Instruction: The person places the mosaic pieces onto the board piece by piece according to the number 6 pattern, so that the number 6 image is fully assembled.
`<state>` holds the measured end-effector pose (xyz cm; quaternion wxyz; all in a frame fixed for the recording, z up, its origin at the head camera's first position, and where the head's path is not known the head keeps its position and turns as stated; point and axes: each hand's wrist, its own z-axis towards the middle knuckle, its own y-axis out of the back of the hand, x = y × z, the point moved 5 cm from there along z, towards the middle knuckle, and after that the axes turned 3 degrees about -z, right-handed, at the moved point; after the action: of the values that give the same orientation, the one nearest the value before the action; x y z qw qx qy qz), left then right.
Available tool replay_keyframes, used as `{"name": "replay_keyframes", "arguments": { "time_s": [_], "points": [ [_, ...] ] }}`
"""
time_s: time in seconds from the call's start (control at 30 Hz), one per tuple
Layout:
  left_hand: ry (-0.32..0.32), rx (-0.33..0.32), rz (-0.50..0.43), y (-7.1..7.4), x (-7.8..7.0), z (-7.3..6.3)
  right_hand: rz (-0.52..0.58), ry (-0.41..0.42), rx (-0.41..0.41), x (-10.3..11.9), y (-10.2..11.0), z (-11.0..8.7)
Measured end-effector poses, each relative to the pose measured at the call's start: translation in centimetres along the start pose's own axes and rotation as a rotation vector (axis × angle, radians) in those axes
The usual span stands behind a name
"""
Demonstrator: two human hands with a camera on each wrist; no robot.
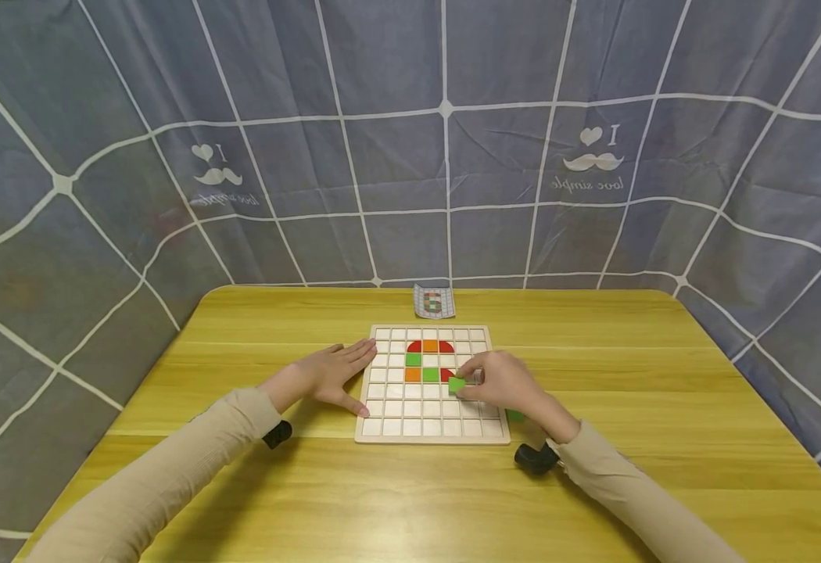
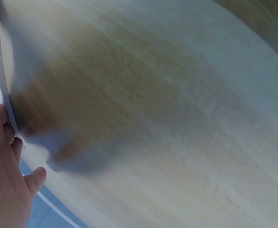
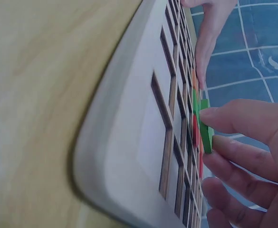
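Observation:
A pale wooden grid board (image 1: 432, 439) lies on the table. My left hand (image 1: 329, 375) rests against its left edge with fingers spread, the thumb lower down at the rim. Between thumb and fingers, my right hand (image 1: 505, 383) pinches a green square tile (image 3: 205, 128), close over the board's right-middle cells. Tiles set in the grid form a partial figure: an orange square (image 1: 430, 346) between two red rounded pieces on top, a green square (image 1: 414, 360) below left, then an orange square (image 1: 413, 374), a green square (image 1: 430, 375) and a red piece (image 1: 445, 375) in a row.
Behind the board lies a small printed card (image 1: 434, 302) with a coloured grid figure. Another green piece (image 1: 514, 415) sits by the board's right edge, partly under the right wrist. A grey curtain (image 1: 396, 164) with white lines surrounds the wooden table (image 1: 417, 500).

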<state>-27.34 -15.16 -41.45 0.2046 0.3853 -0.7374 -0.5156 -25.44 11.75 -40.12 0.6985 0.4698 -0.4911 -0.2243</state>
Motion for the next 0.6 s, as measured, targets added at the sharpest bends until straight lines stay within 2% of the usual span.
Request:
{"name": "replay_keyframes", "arguments": {
  "time_s": [0.6],
  "points": [
    [0.011,-0.006,-0.001,-0.3,0.1,0.2,-0.020,0.059,0.010,0.5,-1.1,0.3]
  ]
}}
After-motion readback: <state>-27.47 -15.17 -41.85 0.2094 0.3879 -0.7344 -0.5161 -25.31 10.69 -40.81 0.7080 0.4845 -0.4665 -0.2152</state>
